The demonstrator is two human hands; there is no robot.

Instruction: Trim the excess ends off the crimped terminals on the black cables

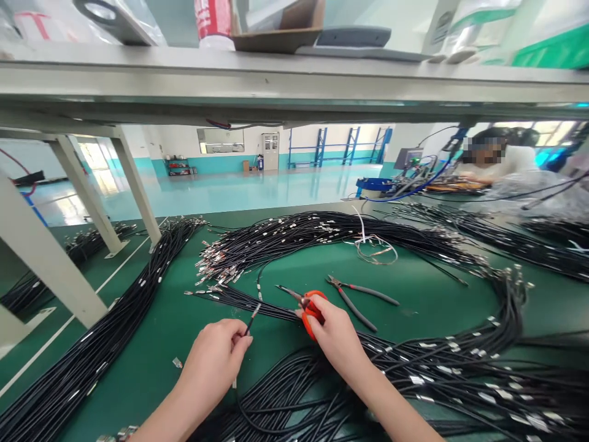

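Pinched between the thumb and fingers of my left hand [219,351] is a black cable [252,320], its stripped, light-coloured end pointing up and to the right. My right hand [335,331] is closed round the orange handles of a pair of scissors [309,310]. The scissor blades point left, above the cable end and apart from it. Behind the scissors lies a bundle of black cables [262,302]. Grey-handled pliers [359,294] rest on the green mat [414,301] to the right of my right hand. A small clear-and-metal connector piece [177,363] lies left of my left hand.
A large curved cable bundle [294,230] spans the back, and other bundles [142,294] lie left and in front. A white shelf beam [276,83] crosses overhead, with metal legs [73,245] at left. A co-worker [501,153] sits at the far right.
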